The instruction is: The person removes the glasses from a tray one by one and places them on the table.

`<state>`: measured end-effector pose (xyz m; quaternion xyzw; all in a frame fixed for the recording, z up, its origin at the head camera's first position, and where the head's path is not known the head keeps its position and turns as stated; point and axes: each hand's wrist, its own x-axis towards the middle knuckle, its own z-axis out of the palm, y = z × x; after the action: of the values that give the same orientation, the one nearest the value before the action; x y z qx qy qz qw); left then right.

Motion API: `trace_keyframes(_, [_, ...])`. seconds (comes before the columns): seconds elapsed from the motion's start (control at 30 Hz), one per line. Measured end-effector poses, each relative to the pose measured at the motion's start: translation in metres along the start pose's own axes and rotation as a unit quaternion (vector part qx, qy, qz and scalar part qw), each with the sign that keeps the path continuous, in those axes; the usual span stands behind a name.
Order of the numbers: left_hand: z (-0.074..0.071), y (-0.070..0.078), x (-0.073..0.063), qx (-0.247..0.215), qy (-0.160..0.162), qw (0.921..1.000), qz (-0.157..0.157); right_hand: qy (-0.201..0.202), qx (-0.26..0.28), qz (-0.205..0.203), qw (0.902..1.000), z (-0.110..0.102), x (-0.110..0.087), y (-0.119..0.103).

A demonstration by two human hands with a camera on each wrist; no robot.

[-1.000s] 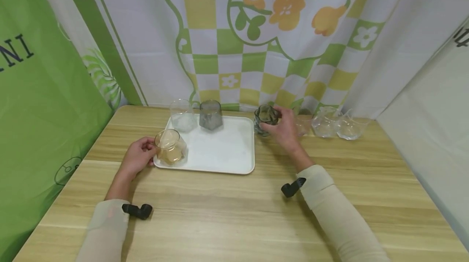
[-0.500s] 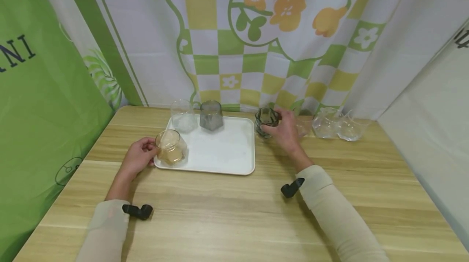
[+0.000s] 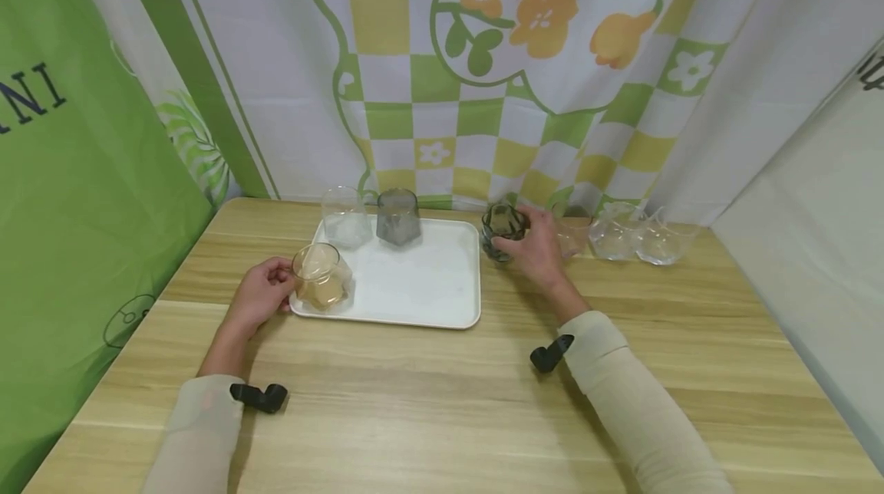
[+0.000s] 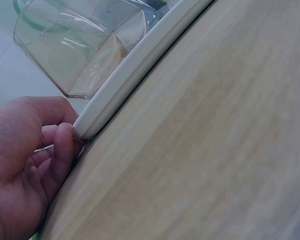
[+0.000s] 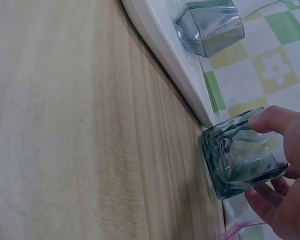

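My left hand [image 3: 261,294] is at the left front corner of the white tray [image 3: 414,279]; in the left wrist view its thumb and forefinger pinch the tray's rim [image 4: 97,112]. Just inside that corner stands an amber glass tumbler [image 3: 321,283]. With thumb and fingers spread round it, my right hand [image 3: 540,248] grips a wavy grey-green glass tumbler [image 5: 240,155] beside the tray's right back corner. The tumbler's base is at the tabletop; whether it touches is hard to tell. A clear glass [image 3: 345,225] and a smoky grey glass [image 3: 398,222] stand along the tray's back edge.
Right of my right hand, a pinkish clear glass [image 3: 572,237] and two clear glasses, a nearer-left one [image 3: 613,237] and a far-right one [image 3: 659,245], stand in a row at the back of the wooden table [image 3: 428,402]. A patterned curtain [image 3: 476,126] hangs directly behind.
The grey-green tumbler has shifted slightly and its tilt has changed a little in my right hand. My left hand and the tray look unchanged.
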<state>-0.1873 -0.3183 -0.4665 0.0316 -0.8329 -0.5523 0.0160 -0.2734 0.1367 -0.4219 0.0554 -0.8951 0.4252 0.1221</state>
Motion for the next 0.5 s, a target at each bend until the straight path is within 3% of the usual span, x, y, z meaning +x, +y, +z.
trace_keyframes(0.5, [0.0002,-0.001,0.0008,0.005,0.002,1.0,0.004,-0.025,-0.026,0.029,0.9989,-0.0023,-0.0043,-0.0025])
